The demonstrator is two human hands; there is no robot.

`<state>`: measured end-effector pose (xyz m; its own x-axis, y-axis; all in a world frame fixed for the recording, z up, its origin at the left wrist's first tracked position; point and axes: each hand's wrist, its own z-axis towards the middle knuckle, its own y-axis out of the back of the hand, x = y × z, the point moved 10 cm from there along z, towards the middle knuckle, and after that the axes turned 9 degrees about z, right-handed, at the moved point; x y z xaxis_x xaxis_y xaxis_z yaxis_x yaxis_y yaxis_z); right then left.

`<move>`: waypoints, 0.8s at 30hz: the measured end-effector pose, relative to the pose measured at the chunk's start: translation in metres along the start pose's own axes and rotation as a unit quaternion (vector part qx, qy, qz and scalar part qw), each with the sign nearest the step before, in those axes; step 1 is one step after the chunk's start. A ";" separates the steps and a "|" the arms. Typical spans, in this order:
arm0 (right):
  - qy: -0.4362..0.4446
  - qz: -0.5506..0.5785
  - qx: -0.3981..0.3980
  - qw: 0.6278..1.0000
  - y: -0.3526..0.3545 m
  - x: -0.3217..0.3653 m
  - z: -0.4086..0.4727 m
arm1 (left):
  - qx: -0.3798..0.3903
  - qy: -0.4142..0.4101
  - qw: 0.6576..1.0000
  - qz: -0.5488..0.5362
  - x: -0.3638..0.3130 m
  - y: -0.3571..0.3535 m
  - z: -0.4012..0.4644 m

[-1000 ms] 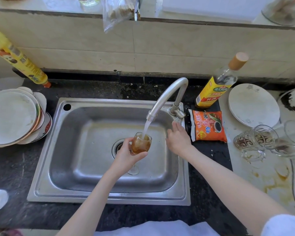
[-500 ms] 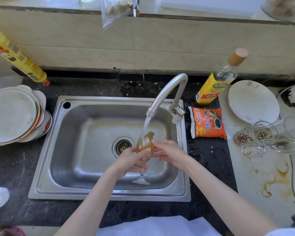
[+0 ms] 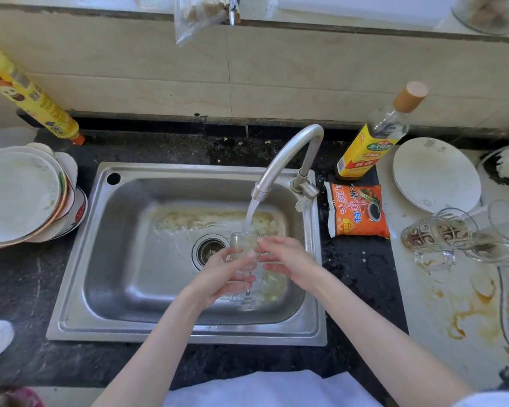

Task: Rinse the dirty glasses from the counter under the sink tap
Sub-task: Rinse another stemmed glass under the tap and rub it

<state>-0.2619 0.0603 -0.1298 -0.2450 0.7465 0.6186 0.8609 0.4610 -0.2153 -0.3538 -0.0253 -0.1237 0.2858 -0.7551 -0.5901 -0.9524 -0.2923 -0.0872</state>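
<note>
Over the middle of the sink (image 3: pixel 80 259), a stemmed glass (image 3: pixel 244 249) stands upright under the tap (image 3: pixel 279 163), its mouth at twelve o'clock from the hands and its foot pointing down toward six, close above the sink floor. The water stream (image 3: pixel 252 214) falls straight into the mouth, and the bowl looks nearly clear now, while yellowish rinse water spreads across the sink floor behind it.

The left hand (image 3: pixel 221 274) has its fingers and thumb curled round the lower bowl and stem, and seems to be carrying the weight. The right hand (image 3: pixel 285 259) comes in from three o'clock with fingers mostly straight, the tips touching the side of the bowl up near the rim; it steadies or rubs and does not grip.

The long axis of the glass runs vertical, in line with the stream, so I judge that tipping it out will be the left hand's turn of the wrist, with the rim swinging toward nine or twelve o'clock, away from the right hand.

The remaining dirty glasses (image 3: pixel 441 233) lie tumbled on the counter (image 3: pixel 441 304) at three o'clock, well apart from the sink, past an orange sauce packet (image 3: pixel 359 211). The right hand is plainly the nearer one to them, so fetching the next glass should fall to it. Brown stains mark the counter below them.
</note>
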 end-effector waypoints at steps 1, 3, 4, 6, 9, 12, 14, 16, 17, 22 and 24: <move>0.010 0.011 -0.004 1.000 0.000 0.001 0.001 | -0.016 -0.023 1.000 0.001 -0.004 0.003 0.000; 0.023 0.014 -0.010 1.000 0.000 0.001 0.001 | -0.041 -0.063 0.997 0.011 -0.012 0.007 0.001; 0.027 0.013 -0.008 1.000 -0.002 0.002 0.001 | -0.050 -0.080 0.995 0.018 -0.017 0.009 0.002; 0.040 0.024 0.002 0.999 -0.005 0.005 -0.001 | -0.071 -0.110 0.990 0.044 -0.025 0.012 0.003; 0.073 0.041 0.008 0.996 -0.008 0.013 -0.004 | -0.110 -0.145 0.979 0.095 -0.035 0.018 0.003; 0.096 0.052 0.023 0.994 -0.010 0.016 -0.006 | -0.140 -0.163 0.968 0.126 -0.040 0.022 0.003; 0.102 0.063 0.037 0.992 -0.013 0.017 -0.008 | -0.149 -0.171 0.965 0.134 -0.042 0.023 0.003; 0.112 0.061 0.049 0.991 -0.015 0.020 -0.010 | -0.144 -0.181 0.963 0.138 -0.045 0.023 0.001; 0.118 0.060 0.051 0.990 -0.016 0.021 -0.010 | -0.136 -0.188 0.963 0.139 -0.048 0.022 0.000; 0.123 0.053 0.061 0.989 -0.021 0.020 -0.010 | -0.094 -0.225 0.958 0.149 -0.063 0.016 -0.010; 0.116 0.060 0.069 0.989 -0.023 0.019 -0.010 | -0.107 -0.229 0.955 0.157 -0.064 0.017 -0.011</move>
<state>-0.2815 0.0587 -0.1055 -0.0217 0.6774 0.7353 0.8045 0.4485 -0.3894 -0.3873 0.0113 -0.0789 -0.1342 -0.5033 -0.8536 -0.9257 -0.2437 0.2893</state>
